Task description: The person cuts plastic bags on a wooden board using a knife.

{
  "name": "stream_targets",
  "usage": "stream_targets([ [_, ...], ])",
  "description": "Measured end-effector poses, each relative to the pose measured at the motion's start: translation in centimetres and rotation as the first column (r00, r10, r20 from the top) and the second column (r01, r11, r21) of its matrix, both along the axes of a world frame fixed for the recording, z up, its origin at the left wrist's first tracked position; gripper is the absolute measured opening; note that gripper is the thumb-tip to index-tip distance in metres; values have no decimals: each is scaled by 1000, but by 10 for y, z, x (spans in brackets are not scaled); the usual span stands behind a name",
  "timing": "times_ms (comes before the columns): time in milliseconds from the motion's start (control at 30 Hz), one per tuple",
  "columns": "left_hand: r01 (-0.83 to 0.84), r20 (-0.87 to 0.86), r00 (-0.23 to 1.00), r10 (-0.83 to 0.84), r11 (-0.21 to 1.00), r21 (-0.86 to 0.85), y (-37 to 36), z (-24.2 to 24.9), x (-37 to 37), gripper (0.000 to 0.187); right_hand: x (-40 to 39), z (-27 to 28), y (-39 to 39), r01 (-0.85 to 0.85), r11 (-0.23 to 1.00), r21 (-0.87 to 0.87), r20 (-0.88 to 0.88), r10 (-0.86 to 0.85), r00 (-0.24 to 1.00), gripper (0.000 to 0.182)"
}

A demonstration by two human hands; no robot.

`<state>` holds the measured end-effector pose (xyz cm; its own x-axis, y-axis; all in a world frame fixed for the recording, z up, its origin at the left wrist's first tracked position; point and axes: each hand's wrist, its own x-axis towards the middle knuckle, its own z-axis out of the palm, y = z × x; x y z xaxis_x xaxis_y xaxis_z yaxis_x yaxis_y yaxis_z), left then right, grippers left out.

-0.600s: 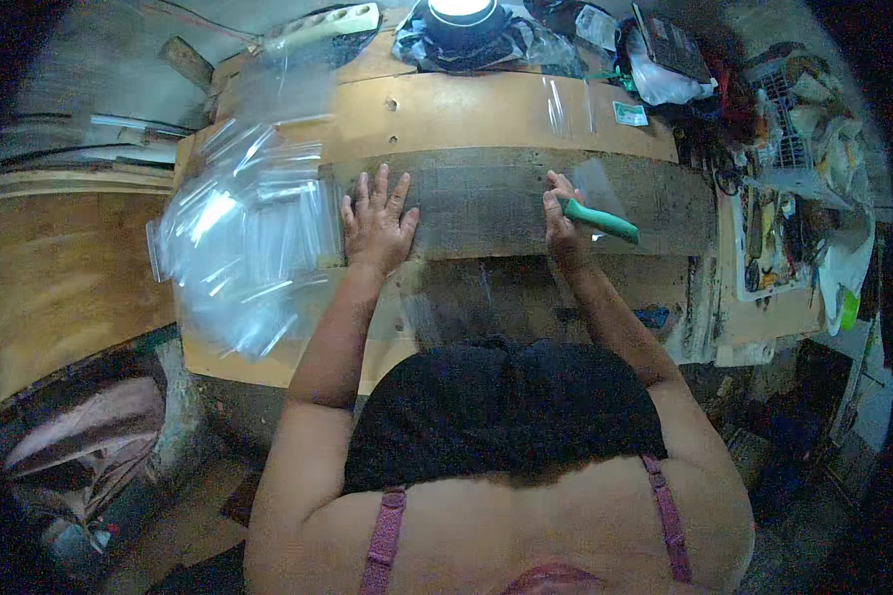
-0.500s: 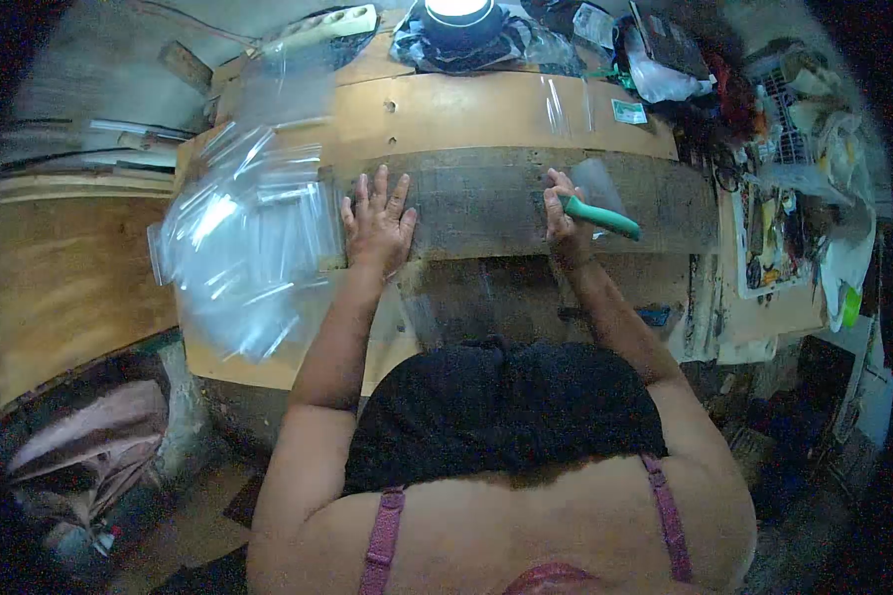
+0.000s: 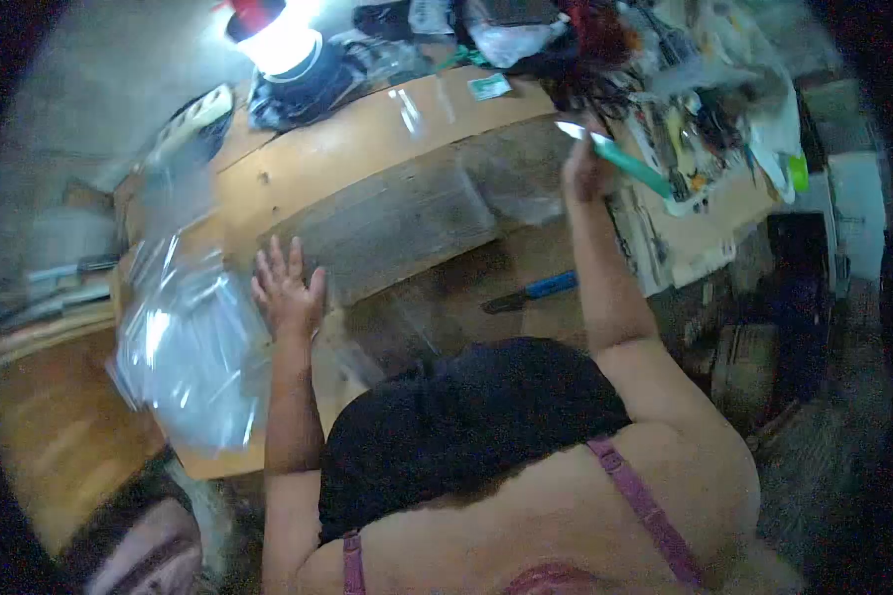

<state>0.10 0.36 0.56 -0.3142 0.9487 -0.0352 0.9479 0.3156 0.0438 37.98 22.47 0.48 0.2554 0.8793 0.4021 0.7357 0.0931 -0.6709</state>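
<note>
My right hand (image 3: 585, 174) is closed around a green-handled knife (image 3: 633, 167) at the right end of the work board, its short bright blade pointing left. My left hand (image 3: 290, 293) lies open with fingers spread near the left end of the dark worn board (image 3: 387, 218). Beside it, to the left, is a heap of clear plastic pieces (image 3: 184, 352). A thin clear plastic sheet (image 3: 526, 206) rests on the board's right part, left of the knife hand.
A blue-handled tool (image 3: 550, 286) lies below the board, near my body. At the right, a white tray (image 3: 687, 205) holds assorted tools. A bright lamp (image 3: 280, 48) stands at the back, and a small green-and-white paper (image 3: 489, 87) lies on the table.
My view has turned to the right. My right hand has moved right with the knife, away from the clear sheet, towards the tray. The left hand still lies spread beside the plastic heap.
</note>
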Motion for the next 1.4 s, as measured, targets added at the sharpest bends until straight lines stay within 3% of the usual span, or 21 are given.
stream_targets([
  [100,3,-9,1000,-3,1000,8,0,-2,0,60,-76,5,-48,-429,896,119,-135,442,887,22],
  [200,-31,8,999,31,999,-26,1,4,3,60,-173,-7,-119,-843,498,201,-279,854,438,17],
  [267,-17,-11,1000,17,999,-37,2,6,4,60,-206,-23,-133,-896,362,256,-221,925,311,13],
  [300,-23,-19,1000,22,998,-51,2,6,4,60,-210,-32,-128,-894,355,275,-179,932,315,11],
  [433,-18,-42,999,16,998,-52,1,-2,0,59,-176,-59,-76,-781,573,249,-88,816,571,20],
  [500,-8,-58,998,5,999,-45,0,-3,0,59,-139,-56,-63,-744,659,108,-542,666,512,23],
  [567,-23,-39,999,21,997,-70,2,1,2,59,-102,-46,-47,-685,728,24,-517,596,615,27],
  [600,-38,-31,999,35,994,-101,4,4,2,59,-84,-45,-38,-596,796,107,-22,601,799,32],
  [633,-29,-25,999,27,995,-99,4,6,3,59,-63,-27,-36,-590,801,106,-16,594,804,32],
  [700,-57,-45,998,51,988,-145,5,6,5,60,-29,23,-34,-355,932,-76,375,356,856,29],
  [733,-53,-43,998,47,988,-147,4,5,4,60,-25,10,-29,-352,933,-79,376,354,856,29],
  [767,-45,-46,998,40,992,-121,3,3,3,60,-20,-14,-20,-444,896,-15,-78,442,894,27],
  [800,-39,-48,998,34,995,-91,3,2,3,61,-15,-31,-10,-495,864,91,-505,469,725,25],
  [967,-37,-40,999,32,994,-105,4,3,3,61,14,-42,12,-584,802,124,-555,544,630,17],
  [1033,-39,-41,999,34,994,-105,5,6,5,61,22,-50,18,-687,709,159,-662,593,459,13],
  [1167,-49,-23,999,46,993,-109,5,6,6,62,32,-49,18,-708,698,105,-695,561,450,9],
  [1233,-40,-28,999,37,995,-93,4,3,4,62,33,-45,21,-695,718,38,-624,560,545,4],
  [1400,-6,-22,1000,5,999,-41,2,-2,0,60,34,-38,18,-719,692,57,-625,587,515,9],
])
